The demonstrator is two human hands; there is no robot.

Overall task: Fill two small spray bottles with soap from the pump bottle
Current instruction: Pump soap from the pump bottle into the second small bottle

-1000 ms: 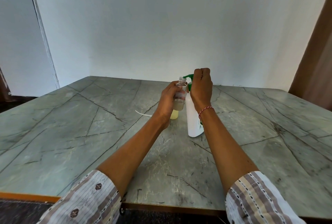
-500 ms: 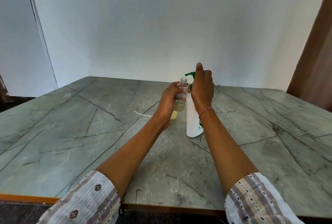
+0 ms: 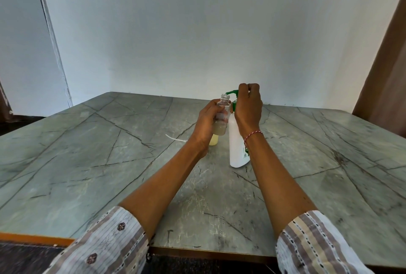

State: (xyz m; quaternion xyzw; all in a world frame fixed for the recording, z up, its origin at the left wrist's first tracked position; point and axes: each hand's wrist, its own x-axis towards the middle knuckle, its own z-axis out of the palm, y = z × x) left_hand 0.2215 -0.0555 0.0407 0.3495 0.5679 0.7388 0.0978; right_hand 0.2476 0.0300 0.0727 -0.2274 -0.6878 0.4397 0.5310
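A white pump bottle (image 3: 236, 146) with a green pump head (image 3: 232, 92) stands upright at the table's middle. My right hand (image 3: 248, 106) is closed over the pump head from above. My left hand (image 3: 208, 124) holds a small clear spray bottle (image 3: 222, 119), uncapped, with its open neck just under the green spout. Cloudy soap fills its lower part. Behind my left hand stands a second small bottle (image 3: 213, 140) with yellowish liquid, mostly hidden.
A thin white dip tube (image 3: 175, 138) lies on the grey marble table (image 3: 109, 163) left of the bottles. The table's wooden front edge (image 3: 33, 237) is close to me. A white wall rises behind the table, with a brown door frame at the right.
My right hand lifted with fingers raised half a second ago, and has now closed down on the pump head again. The left hand keeps the small bottle at the spout.
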